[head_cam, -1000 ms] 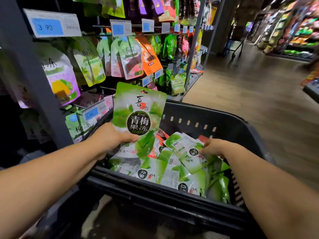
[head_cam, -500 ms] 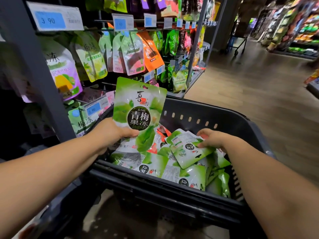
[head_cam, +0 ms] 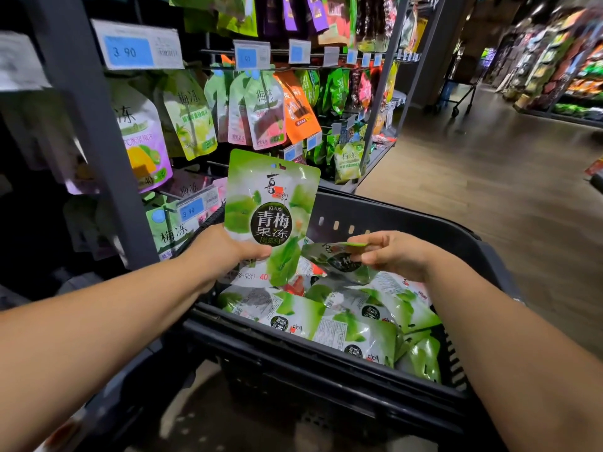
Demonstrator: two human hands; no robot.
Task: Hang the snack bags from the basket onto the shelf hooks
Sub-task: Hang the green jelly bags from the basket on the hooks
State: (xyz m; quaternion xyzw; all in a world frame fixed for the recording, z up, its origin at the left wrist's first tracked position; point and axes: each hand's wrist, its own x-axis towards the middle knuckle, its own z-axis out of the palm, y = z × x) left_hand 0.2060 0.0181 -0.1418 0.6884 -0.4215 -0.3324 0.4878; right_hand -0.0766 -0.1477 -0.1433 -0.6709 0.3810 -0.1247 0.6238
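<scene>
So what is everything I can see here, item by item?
Upright green plastic snack bag: one, green and white, in front of the shelf.
Tilted green plastic snack bag: one, green, just above the pile.
Loose green-and-white snack bags: many, too overlapped to count, piled in the basket.
Black plastic basket: one, below both hands.
Hanging snack pouches: many, green, pink, orange, purple, on shelf hooks.
Blue-and-white price tags: several, on the shelf rails.
Grey metal shelf post: one, at left.
Brown wood-look floor: aisle at right.
Left hand: grips the upright bag's lower edge.
Right hand: pinches the tilted bag.
</scene>
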